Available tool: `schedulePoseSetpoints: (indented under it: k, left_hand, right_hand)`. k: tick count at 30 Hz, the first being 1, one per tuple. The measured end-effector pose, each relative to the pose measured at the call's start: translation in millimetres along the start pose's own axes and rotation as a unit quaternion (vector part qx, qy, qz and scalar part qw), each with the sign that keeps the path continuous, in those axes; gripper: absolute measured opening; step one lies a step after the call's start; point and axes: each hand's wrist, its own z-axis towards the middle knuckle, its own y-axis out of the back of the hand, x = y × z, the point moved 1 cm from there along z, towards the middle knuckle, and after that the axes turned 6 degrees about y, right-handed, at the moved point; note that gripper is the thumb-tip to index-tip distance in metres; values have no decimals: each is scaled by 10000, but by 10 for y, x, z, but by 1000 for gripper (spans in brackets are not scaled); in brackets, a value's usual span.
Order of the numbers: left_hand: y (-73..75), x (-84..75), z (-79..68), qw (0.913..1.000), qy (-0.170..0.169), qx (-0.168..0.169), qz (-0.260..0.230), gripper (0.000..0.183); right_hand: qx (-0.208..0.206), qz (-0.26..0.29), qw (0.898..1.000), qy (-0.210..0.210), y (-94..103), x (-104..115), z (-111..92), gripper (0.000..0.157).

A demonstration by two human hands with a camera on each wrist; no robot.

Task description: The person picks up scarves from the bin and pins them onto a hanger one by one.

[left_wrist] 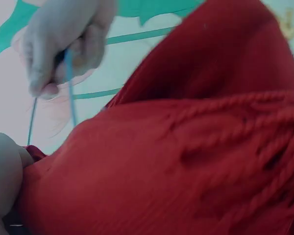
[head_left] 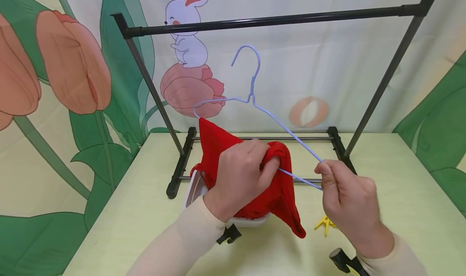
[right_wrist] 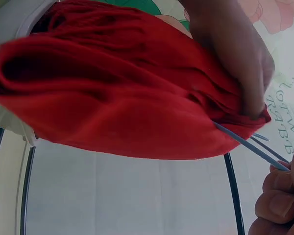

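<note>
A red scarf (head_left: 218,146) with twisted fringe drapes over the lower bar of a light-blue clothes hanger (head_left: 276,120), and part of it lies in a white plastic bin (head_left: 194,189). My left hand (head_left: 242,175) grips the scarf near the middle of the bar, thumb toward the hanger. At the hanger's right end, my right hand (head_left: 351,201) holds the wire in curled fingers. The hanger's hook points up, tilted a little. In the left wrist view the scarf (left_wrist: 137,161) fills most of the picture, with its fringe at right. The right wrist view shows the scarf's folded end (right_wrist: 103,112).
Behind the hands stands a black garment rack (head_left: 269,22), its crossbar above the hanger and its feet on the pale green table (head_left: 120,219). A yellow clothes peg (head_left: 325,224) lies by my right hand. A printed curtain (head_left: 309,65) hangs at the back.
</note>
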Motion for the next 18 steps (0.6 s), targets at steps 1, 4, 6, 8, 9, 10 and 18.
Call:
schedulePoseSetpoints:
  k: [1, 4, 6, 8, 9, 10, 18]
  left_hand:
    - [8, -5, 32, 9998, 150, 34, -139, 19]
    - [22, -15, 97, 9941, 676, 323, -790, 28]
    - [23, -21, 116, 9865, 905, 575, -1237, 32]
    - [24, -25, 127, 9821, 852, 832, -1461, 34]
    - [24, -27, 129, 9821, 720, 972, -1442, 35]
    - [25, -29, 129, 9831, 530, 1104, -1358, 36]
    - [9, -42, -4, 9793, -289, 1668, -1115, 22]
  right_hand:
    - [17, -5, 10000, -13, -7, 12, -4, 49]
    - [82, -62, 9999, 83, -28, 36, -10, 48]
    - [126, -72, 9998, 113, -36, 44, -9, 48]
    - [142, -74, 9998, 124, -37, 47, -4, 48]
    - [133, -75, 9998, 123, -33, 47, 1, 48]
    - [112, -76, 9998, 110, -28, 46, 7, 48]
    - [-41, -198, 9998, -48, 18, 18, 24, 50]
